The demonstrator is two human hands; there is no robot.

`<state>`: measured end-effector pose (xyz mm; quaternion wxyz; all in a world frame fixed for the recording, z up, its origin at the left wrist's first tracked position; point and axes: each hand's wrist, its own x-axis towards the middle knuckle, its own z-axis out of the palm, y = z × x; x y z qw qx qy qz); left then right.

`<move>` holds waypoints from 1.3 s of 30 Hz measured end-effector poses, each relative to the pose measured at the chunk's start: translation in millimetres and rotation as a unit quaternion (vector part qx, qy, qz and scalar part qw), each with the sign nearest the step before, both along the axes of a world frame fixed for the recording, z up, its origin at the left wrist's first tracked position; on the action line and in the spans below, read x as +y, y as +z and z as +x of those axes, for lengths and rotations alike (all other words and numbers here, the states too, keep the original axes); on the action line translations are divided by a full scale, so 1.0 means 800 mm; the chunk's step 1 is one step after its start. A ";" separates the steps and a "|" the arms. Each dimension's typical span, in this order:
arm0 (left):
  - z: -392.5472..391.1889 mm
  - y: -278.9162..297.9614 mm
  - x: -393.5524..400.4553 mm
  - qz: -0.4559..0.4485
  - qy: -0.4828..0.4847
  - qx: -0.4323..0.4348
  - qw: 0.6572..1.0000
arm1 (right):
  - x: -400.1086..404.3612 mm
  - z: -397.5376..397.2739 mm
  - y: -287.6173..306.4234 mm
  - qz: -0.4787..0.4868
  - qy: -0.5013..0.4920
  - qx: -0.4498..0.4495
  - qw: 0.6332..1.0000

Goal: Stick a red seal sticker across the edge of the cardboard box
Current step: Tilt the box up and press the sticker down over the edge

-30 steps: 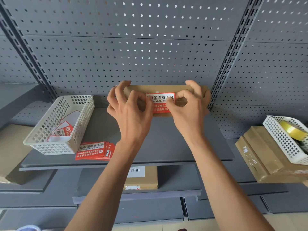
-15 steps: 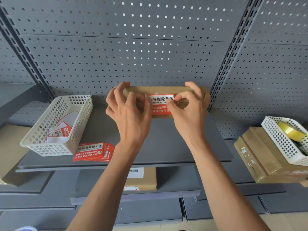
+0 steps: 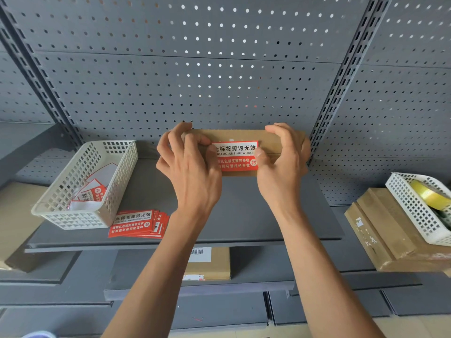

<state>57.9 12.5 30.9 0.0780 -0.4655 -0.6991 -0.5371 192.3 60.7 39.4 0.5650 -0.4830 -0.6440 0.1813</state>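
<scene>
A flat brown cardboard box (image 3: 244,135) lies at the back of the grey shelf, against the pegboard. A red and white seal sticker (image 3: 235,156) sits folded over its front top edge, white half on top, red half on the front face. My left hand (image 3: 188,164) grips the box's left end, thumb pressing the sticker's left edge. Around the box's right end curls my right hand (image 3: 283,162), its thumb on the sticker's right edge.
A white mesh basket (image 3: 80,189) with sticker backings stands at the left. A stack of red seal stickers (image 3: 138,224) lies in front of it. Another basket with yellow tape (image 3: 424,203) rests on boxes (image 3: 380,230) at the right. A labelled box (image 3: 207,264) sits one shelf below.
My thumbs have slid outward along the sticker, uncovering more of its text. The box and sticker stay in place.
</scene>
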 end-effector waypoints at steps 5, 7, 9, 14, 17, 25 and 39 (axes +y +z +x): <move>-0.002 0.007 0.000 -0.021 0.003 -0.003 1.000 | -0.001 -0.003 -0.001 -0.007 -0.016 0.015 1.000; -0.001 0.011 0.000 -0.026 0.004 -0.008 1.000 | -0.002 -0.006 0.001 -0.001 -0.025 0.028 0.999; 0.000 0.012 0.001 -0.033 0.008 0.000 0.999 | -0.006 -0.013 0.004 0.005 -0.045 0.024 0.999; 0.004 0.009 0.006 -0.039 0.038 0.034 0.998 | -0.007 -0.033 0.000 0.026 -0.117 -0.089 0.989; 0.005 0.007 0.007 -0.040 0.049 0.051 0.997 | -0.004 -0.037 -0.005 0.031 -0.143 -0.125 0.981; 0.003 0.004 0.011 -0.018 0.048 0.035 0.998 | 0.000 -0.041 -0.008 0.040 -0.168 -0.123 0.977; -0.004 0.014 0.008 -0.009 0.002 -0.056 0.998 | 0.001 -0.036 -0.006 0.036 -0.138 -0.030 0.989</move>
